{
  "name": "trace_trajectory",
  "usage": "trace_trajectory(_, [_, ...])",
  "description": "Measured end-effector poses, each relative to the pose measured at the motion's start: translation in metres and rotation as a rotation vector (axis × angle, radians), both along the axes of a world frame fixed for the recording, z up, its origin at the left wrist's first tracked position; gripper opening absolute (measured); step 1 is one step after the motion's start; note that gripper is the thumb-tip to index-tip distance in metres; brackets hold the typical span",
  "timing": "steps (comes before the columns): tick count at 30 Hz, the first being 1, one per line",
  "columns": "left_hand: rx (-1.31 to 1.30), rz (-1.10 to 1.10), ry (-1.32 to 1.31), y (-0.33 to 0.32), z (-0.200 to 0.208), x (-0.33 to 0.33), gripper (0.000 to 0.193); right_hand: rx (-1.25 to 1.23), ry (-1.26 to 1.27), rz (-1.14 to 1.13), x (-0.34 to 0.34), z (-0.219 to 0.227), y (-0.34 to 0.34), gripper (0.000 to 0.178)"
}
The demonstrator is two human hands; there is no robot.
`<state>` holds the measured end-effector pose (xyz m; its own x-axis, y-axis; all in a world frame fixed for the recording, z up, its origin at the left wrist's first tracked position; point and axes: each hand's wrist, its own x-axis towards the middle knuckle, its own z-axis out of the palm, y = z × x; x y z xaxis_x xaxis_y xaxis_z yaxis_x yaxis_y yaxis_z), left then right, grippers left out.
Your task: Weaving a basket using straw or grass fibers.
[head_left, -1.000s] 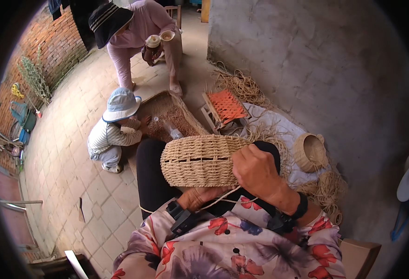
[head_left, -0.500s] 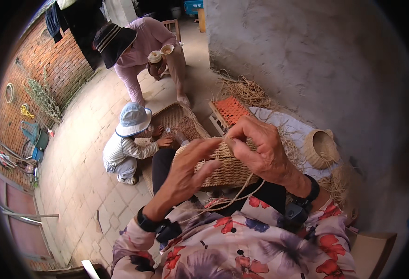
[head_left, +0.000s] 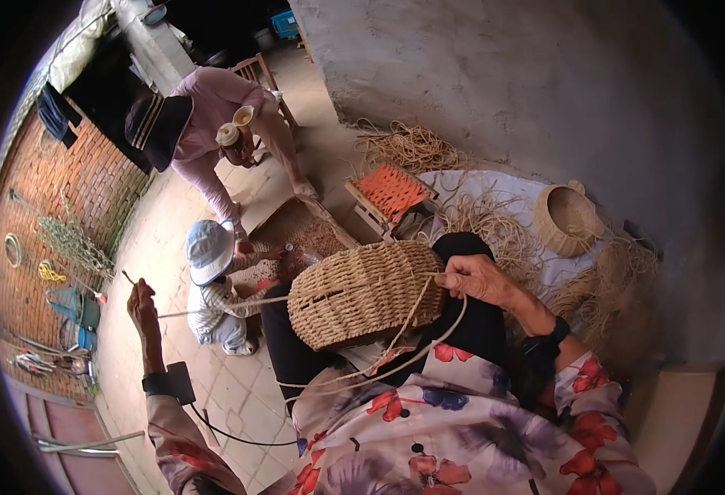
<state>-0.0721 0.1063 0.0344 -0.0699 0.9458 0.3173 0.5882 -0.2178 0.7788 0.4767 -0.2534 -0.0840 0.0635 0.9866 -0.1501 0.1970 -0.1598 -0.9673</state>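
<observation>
- Left hand (head_left: pixel 142 307) is raised far out to the left, fingers closed around a cord (head_left: pixel 177 313) that runs nearly straight to the basket (head_left: pixel 367 293).
- Right hand (head_left: pixel 482 279) is at the basket's right end, thumb and fingers pinched narrow on cord there.
- The basket lies across the knees (head_left: pixel 470 246), a short dark gap showing in its weave beneath the cord.
- Half a second ago both hands were close together over the basket; now they are wide apart, and the cord spans its left side. That suggests a length being drawn out for the weaving, with the right hand steadying the other end.
- Loose cord loops down over the patterned shirt (head_left: pixel 420 421); whether it is one length with the stretched part cannot be told.
- A thin dark tip above the left fingers is too small to identify.
- The basket's underside is hidden, and the right fingertips' exact grip is hard to make out.
- Beyond, a stool (head_left: pixel 391 191) partly covers the far cord pile's surroundings.
</observation>
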Motion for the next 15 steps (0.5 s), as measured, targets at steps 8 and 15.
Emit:
trace_trajectory(8, [-0.029,-0.916,0.176,-0.139,-0.030,0.201,0.020,0.024,0.807,0.028,0.010,0.022,-0.010,0.018])
trace_trajectory(15, [0.261,-1.039,0.587,-0.204,-0.009,0.283,0.019,0.332,-0.258,-1.023,0.180,0.021,-0.074,0.007])
